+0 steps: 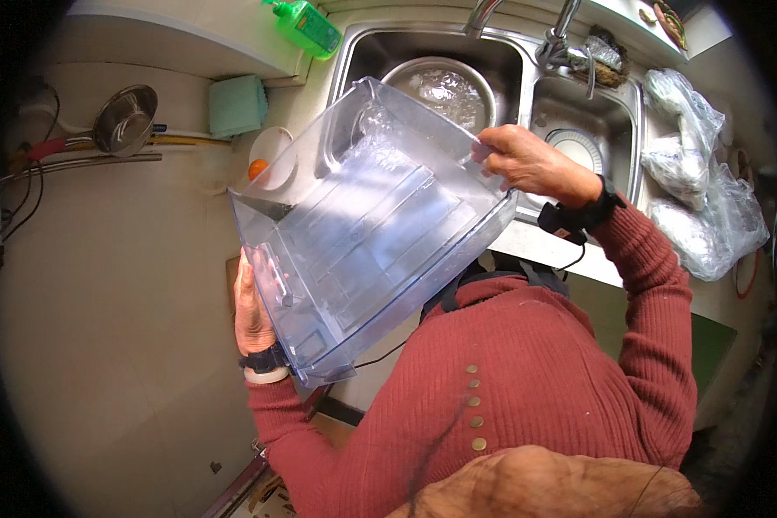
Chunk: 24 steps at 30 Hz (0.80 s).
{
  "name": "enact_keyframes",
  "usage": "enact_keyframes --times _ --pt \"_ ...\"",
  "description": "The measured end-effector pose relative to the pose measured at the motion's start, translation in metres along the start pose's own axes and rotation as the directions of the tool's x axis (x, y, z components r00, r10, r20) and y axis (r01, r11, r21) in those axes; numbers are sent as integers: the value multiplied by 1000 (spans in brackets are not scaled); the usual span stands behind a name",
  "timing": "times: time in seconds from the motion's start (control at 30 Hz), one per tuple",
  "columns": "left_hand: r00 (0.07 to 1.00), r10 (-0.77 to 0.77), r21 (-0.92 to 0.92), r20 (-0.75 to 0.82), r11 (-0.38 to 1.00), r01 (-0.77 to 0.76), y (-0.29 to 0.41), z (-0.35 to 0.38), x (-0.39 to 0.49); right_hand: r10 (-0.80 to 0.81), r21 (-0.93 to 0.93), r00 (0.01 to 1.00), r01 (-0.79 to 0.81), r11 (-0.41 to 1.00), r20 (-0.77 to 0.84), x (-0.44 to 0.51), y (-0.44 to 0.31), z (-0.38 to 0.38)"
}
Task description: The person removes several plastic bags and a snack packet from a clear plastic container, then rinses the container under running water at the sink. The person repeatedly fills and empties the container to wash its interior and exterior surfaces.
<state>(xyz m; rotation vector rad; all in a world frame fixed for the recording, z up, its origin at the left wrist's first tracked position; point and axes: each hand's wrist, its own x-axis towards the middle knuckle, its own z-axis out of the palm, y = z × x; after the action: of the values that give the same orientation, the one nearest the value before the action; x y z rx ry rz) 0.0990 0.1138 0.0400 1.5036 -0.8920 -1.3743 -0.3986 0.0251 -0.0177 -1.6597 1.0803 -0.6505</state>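
Note:
A clear, bluish plastic drawer (375, 233) is held tilted in front of my body, its far end over the edge of the left sink basin. My right hand (524, 158) pinches the rim at its right corner. Against the outside of its left end wall lies my left hand (254, 311), supporting it; part of the fingers shows through the plastic. Wet streaks shine on the drawer's far inner side. Beyond it, a round metal bowl (485, 84) of water sits in the left basin (505, 58), partly hidden by the drawer.
A chrome faucet (557, 39) rises behind the sinks. The right basin (540, 110) holds a white ribbed dish (576, 147). Clear plastic bags (706, 213) lie at the right. A green pump bottle (307, 29), a teal folded cloth (236, 105) and a white plate (278, 146) stand at the left.

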Motion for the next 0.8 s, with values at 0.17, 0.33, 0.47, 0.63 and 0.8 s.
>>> enact_keyframes --times 0.17,0.33,0.47,0.63,0.8 --pt "994 51 8 100 999 -52 -6 42 18 285 186 954 -266 946 -86 -23 -9 -33" --pt "954 79 -12 288 997 -79 -20 69 37 291 108 931 -274 956 -219 -46 -17 -55" --pt "999 -16 46 28 999 15 -10 44 12 262 94 962 -255 962 -76 -23 -9 -26" --pt "998 60 153 -29 987 -55 18 18 -14 133 40 990 -134 990 41 4 9 13" --pt "987 131 158 96 977 -145 39 49 -13 209 244 978 -208 947 24 -6 37 19"
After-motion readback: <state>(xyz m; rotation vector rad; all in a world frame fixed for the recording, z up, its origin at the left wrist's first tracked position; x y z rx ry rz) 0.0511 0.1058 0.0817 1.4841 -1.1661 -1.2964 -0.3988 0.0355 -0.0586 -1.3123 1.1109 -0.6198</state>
